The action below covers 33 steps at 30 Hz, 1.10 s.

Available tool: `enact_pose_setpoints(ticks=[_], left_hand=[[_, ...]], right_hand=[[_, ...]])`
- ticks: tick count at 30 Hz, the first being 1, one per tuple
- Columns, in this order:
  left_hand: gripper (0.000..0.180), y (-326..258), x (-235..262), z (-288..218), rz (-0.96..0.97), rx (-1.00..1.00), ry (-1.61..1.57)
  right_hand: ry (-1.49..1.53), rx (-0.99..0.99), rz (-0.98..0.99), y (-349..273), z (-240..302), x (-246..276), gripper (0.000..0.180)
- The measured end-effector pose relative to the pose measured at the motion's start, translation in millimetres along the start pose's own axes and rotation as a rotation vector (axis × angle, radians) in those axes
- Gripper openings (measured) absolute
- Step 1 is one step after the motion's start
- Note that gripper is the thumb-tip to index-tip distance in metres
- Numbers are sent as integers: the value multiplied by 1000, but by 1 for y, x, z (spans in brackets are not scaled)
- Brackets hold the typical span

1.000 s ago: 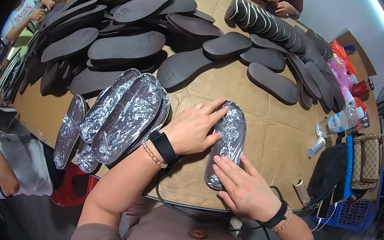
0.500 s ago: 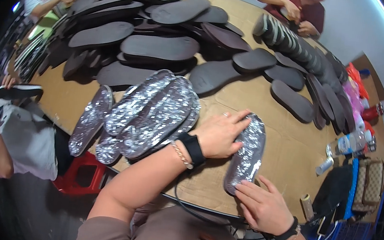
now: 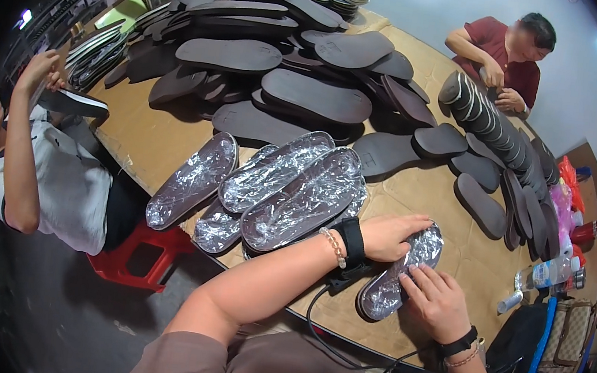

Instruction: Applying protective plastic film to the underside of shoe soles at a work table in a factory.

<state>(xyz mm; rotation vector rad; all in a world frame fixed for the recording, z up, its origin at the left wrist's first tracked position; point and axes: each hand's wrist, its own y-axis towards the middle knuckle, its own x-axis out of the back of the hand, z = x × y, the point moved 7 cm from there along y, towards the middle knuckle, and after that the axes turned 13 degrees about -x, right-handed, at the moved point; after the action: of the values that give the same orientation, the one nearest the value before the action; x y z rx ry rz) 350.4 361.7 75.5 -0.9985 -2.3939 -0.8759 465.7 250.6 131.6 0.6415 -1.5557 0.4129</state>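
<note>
A dark shoe sole with shiny clear plastic film over it (image 3: 379, 296) lies flat on the cardboard-covered table, right in front of me. My left hand (image 3: 390, 237) reaches over its far end, fingers stretched out and touching the film. My right hand (image 3: 438, 303) rests on the sole's right side near the middle, fingers extended and lying flat. Neither hand grips anything. Just left of my left forearm are several more film-covered soles (image 3: 304, 200), partly overlapping, and a single one (image 3: 194, 182) lies at their left.
Behind these, bare dark soles (image 3: 316, 96) are heaped. A leaning row of soles (image 3: 493, 128) stands at right, near a plastic bottle (image 3: 546, 274) and a checked bag (image 3: 567, 335). Co-workers sit around the table. A red stool (image 3: 143, 257) is at left. A black cable (image 3: 312, 321) hangs near my left wrist.
The view has swung, so the scene sits further right. My right hand has slid from the sole's near end up toward its middle. My left hand stays at the far end.
</note>
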Motion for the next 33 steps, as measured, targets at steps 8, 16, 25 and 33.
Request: enact_pose_setpoints(ticks=[8, 16, 25, 33], left_hand=[[57, 3, 8, 1, 17, 155, -415], [41, 7, -1, 7, -123, 315, -435], [27, 12, -38, 64, -275, 9, -423], [42, -1, -47, 50, -125, 227, -326]], right_hand=[[-56, -14, -234, 12, -3, 29, 40], [103, -124, -428, 40, -11, 109, 46], [99, 288, -616, 165, 101, 106, 37], [-58, 294, -266, 219, 166, 42, 7]])
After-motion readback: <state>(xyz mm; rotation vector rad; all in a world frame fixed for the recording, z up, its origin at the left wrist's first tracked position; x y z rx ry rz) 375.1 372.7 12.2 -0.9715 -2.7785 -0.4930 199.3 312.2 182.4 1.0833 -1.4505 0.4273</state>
